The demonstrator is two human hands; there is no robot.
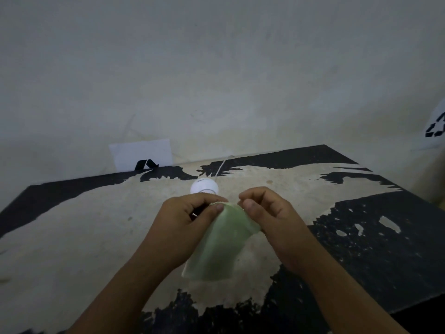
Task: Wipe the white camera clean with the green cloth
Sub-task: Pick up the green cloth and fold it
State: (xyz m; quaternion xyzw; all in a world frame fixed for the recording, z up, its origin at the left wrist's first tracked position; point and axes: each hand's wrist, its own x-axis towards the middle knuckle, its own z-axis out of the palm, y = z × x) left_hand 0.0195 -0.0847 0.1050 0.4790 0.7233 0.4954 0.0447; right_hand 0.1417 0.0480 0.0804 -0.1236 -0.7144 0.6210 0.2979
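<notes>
A pale green cloth (218, 247) hangs above the table, pinched at its top edge by both hands. My left hand (183, 222) grips the cloth's upper left corner between thumb and fingers. My right hand (267, 213) pinches the upper right corner. Just beyond my left hand sits the round white camera (204, 186) on the table, its lower part hidden behind my fingers. A thin white cable (220, 167) runs from the camera toward the wall.
The worn table (84, 225) has a beige top with patches of black coating. A white paper with a black mark (142, 154) leans on the wall behind. Another white sheet with a black symbol (435, 126) is at the far right.
</notes>
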